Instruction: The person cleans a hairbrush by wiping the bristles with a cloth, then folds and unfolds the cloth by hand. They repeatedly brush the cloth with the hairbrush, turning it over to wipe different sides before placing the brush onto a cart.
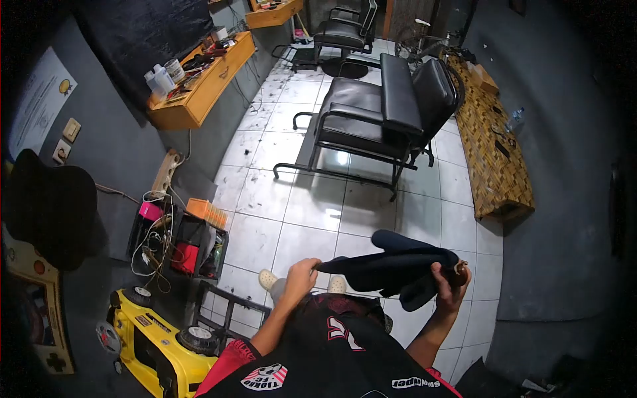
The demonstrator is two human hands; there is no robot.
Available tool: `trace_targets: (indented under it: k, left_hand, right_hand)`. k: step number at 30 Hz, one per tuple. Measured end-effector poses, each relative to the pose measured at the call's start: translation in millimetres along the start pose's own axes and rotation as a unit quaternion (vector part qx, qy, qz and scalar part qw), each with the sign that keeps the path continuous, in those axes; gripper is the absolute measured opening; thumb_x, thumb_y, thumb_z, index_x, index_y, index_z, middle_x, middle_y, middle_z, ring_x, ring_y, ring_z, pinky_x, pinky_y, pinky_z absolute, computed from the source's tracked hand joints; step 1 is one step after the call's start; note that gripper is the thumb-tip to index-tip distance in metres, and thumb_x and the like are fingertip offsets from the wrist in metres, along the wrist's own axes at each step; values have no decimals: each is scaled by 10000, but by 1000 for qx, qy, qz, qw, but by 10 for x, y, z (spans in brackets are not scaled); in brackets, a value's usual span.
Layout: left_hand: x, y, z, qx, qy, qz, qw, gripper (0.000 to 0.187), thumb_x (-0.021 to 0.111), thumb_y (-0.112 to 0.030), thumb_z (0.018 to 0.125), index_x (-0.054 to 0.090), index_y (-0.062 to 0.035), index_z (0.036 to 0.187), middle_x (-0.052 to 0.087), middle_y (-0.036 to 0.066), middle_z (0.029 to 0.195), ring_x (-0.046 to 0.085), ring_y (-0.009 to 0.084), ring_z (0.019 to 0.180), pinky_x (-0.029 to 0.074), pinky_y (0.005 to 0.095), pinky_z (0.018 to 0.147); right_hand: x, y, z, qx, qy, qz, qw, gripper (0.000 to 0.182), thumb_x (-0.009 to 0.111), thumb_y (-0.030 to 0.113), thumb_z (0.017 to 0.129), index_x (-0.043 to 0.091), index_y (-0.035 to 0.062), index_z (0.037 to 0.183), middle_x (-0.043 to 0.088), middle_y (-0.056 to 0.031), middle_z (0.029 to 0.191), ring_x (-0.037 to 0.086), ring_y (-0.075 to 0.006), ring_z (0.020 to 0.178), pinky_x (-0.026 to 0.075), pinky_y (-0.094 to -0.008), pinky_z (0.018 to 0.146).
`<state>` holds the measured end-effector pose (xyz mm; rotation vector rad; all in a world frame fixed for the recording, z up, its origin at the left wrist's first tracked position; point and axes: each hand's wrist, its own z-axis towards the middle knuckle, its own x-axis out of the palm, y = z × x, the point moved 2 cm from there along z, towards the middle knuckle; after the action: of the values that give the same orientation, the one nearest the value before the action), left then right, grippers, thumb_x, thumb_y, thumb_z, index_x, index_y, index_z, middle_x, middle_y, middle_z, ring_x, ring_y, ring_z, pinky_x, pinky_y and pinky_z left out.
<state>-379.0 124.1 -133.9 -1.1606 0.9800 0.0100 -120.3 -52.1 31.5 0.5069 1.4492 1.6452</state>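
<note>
A dark navy, floppy cloth item [398, 266] stretches between my two hands in front of my body, hanging in several loose folds and lobes. My left hand [302, 277] is closed, pinching its narrow left tip. At the other end my right hand [450, 297] is wrapped round the gathered part, thumb up, beside a small brown piece [460, 269] at the end. I cannot make out exactly what kind of item it is. My feet in pale clogs [337, 285] stand on the tiles below.
Ahead stands a black barber chair [358, 109], with another chair [344, 33] behind. A woven-patterned bench [488, 132] lines the right wall. At left are a wooden shelf [206, 76] with bottles, a black cart [192, 245] with cables, and a yellow toy car [156, 345].
</note>
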Motion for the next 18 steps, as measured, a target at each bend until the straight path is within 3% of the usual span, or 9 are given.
trace_targets:
  k: [2, 5, 8, 11, 13, 14, 16, 17, 18]
  left_hand:
    - [-24, 166, -47, -26, -16, 16, 999, 195, 569, -43, 774, 635, -9, 954, 643, 184, 898, 620, 348, 834, 487, 382, 742]
    - [-209, 141, -78, -91, -40, -21, 995, 149, 571, -70, 789, 644, -7, 903, 646, 180, 846, 618, 354, 813, 483, 395, 734]
    - [-300, 358, -100, -102, -73, -31, 992, 145, 574, -61, 788, 646, -13, 904, 650, 174, 848, 632, 327, 822, 489, 375, 734]
    - [-370, 542, -156, -128, -77, -18, 989, 140, 575, -53, 787, 642, -12, 902, 657, 162, 844, 644, 295, 817, 496, 359, 735]
    - [-425, 583, -182, -142, -78, -13, 987, 153, 580, -60, 795, 639, -12, 928, 659, 159, 837, 652, 275, 806, 498, 344, 727]
    - [-431, 598, -192, -160, -79, -35, 983, 154, 581, -63, 800, 639, -12, 932, 661, 154, 829, 654, 258, 804, 497, 337, 725]
    - [-527, 448, -177, -197, -80, -80, 974, 154, 582, -70, 810, 640, -12, 941, 664, 143, 812, 658, 222, 802, 496, 322, 719]
    - [-578, 321, -170, -200, -56, -118, 971, 135, 537, -64, 848, 611, 8, 935, 632, 43, 763, 550, 67, 694, 438, 208, 658]
    - [-585, 209, -136, -160, -79, -165, 970, 133, 525, -52, 851, 603, 6, 942, 616, 28, 773, 535, 60, 700, 426, 201, 649]
  right_hand:
    - [-8, -107, -61, 107, -117, 169, 973, 303, 760, 105, 705, 532, 8, 879, 578, -59, 855, 543, -161, 785, 443, -274, 749]
    - [-69, -130, 24, 110, -125, 172, 971, 424, 741, 144, 735, 476, -17, 1023, 558, -74, 903, 550, -165, 820, 461, -284, 774]
    - [-6, -158, 54, 107, -186, 143, 966, 204, 672, 111, 789, 524, 24, 900, 580, -55, 852, 565, -150, 759, 471, -257, 709]
    - [24, -155, 68, 114, -206, 152, 960, 202, 671, 117, 795, 529, 25, 905, 580, -53, 844, 566, -140, 758, 473, -249, 699]
    - [-35, -215, 88, 142, -160, 172, 962, 389, 710, 137, 773, 460, -16, 1030, 542, -63, 944, 549, -147, 832, 465, -256, 755]
    - [-56, -242, 92, 156, -138, 181, 961, 484, 729, 146, 763, 426, -37, 1092, 522, -67, 994, 540, -150, 869, 461, -260, 783]
    - [-22, -335, 86, 156, -140, 138, 968, 442, 726, 156, 773, 454, -27, 1069, 531, -65, 972, 540, -143, 858, 454, -252, 776]
    - [10, -400, 78, 156, -141, 117, 971, 421, 724, 161, 778, 468, -23, 1057, 536, -64, 962, 540, -140, 853, 450, -248, 773]
    - [79, -455, 52, 160, -141, 71, 974, 390, 705, 191, 801, 494, -20, 1052, 555, -49, 921, 538, -126, 838, 437, -239, 763]
